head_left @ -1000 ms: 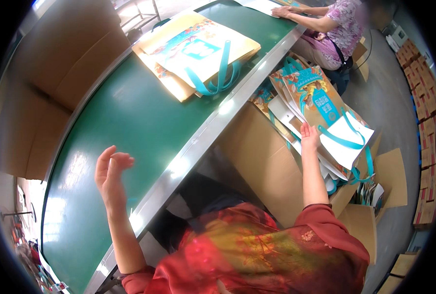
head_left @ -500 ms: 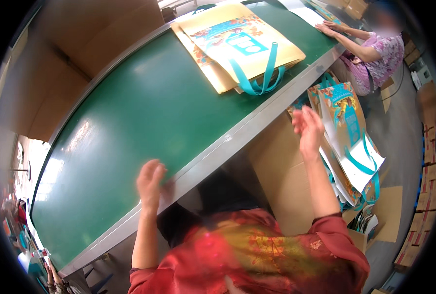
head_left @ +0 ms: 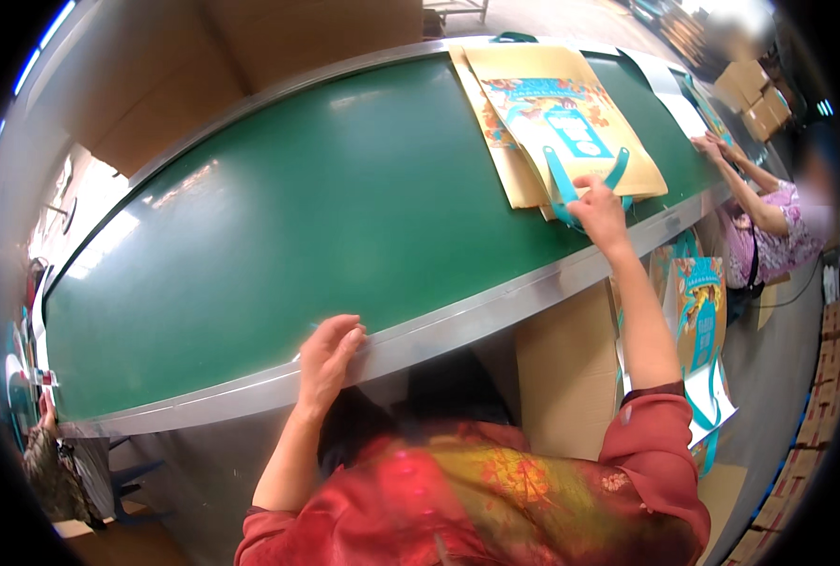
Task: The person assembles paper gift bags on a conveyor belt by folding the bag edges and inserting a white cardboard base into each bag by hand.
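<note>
So from the head view: the right hand (head_left: 597, 209) is stretched out over the green conveyor belt (head_left: 278, 236), and its grip is pinched on the teal handles (head_left: 571, 184) of a yellow printed bag (head_left: 571, 123). That bag lies flat on the belt at the far right, on top of at least one more yellow bag (head_left: 505, 160) sticking out underneath on the left. The left hand (head_left: 330, 354) rests on the belt's metal edge rail (head_left: 457, 325), fingers curled loosely over it, not holding anything. Beside the belt on the right, more printed bags (head_left: 698, 311) hang or stand with a cardboard box (head_left: 566, 377) next to them. Further down, another person's hands (head_left: 712, 146) rest at the belt edge, and brown boxes (head_left: 755, 99) are stacked behind.
</note>
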Available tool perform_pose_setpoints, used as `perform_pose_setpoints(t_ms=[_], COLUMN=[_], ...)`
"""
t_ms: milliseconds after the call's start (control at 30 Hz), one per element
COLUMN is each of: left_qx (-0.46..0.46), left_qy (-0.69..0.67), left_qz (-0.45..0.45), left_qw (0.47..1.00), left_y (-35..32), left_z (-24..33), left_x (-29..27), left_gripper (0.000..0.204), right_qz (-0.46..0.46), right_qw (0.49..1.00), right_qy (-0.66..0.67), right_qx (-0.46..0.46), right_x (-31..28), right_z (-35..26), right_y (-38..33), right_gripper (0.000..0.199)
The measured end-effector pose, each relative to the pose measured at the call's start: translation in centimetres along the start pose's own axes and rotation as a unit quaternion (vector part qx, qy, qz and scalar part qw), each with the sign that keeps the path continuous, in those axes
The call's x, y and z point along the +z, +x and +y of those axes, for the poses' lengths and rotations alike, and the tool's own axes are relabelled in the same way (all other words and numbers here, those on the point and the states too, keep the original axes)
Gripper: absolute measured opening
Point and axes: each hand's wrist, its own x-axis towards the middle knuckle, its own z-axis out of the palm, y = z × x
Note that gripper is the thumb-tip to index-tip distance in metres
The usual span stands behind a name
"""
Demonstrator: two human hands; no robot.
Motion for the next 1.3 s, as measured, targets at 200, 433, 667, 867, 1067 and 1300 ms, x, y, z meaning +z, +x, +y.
perform_pose_setpoints(t_ms=[200,433,667,867,1067,1300], left_qx=[0.038,0.067,0.165,0.088,0.075,0.106], left_qy=[-0.044,-0.154,-0.115,-0.404,-0.52,-0.487], left_qz=[-0.015,-0.089,0.088,0.127,0.008,0.001], left_qw=[0.998,0.982,0.976,0.901,0.851,0.867], left_y=[3.5,3.7,2.4,-3.3,-5.4,-5.9], left_z=[1.9,4.9,-0.2,-0.3,1.0,5.3], left_x=[2.4,5.6,-0.1,-8.6,-11.3,-10.0], left_gripper=[0.024,0.077,0.052,0.054,0.061,0.059], right_qz=[0.091,-0.028,-0.17,-0.371,-0.429,-0.224], right_qw=[0.943,0.854,0.742,0.712,0.706,0.763], right_qy=[0.274,0.41,0.408,0.425,0.293,0.138], right_qx=[-0.165,-0.32,-0.505,-0.418,-0.482,-0.591], right_x=[-6.2,-4.5,6.6,11.9,10.6,8.1], right_z=[-7.4,-26.2,-29.8,-30.7,-31.0,-26.1], right_y=[5.9,-2.6,-15.5,-23.3,-22.4,-13.4], right_gripper=[0.023,0.021,0.016,0.021,0.041,0.068])
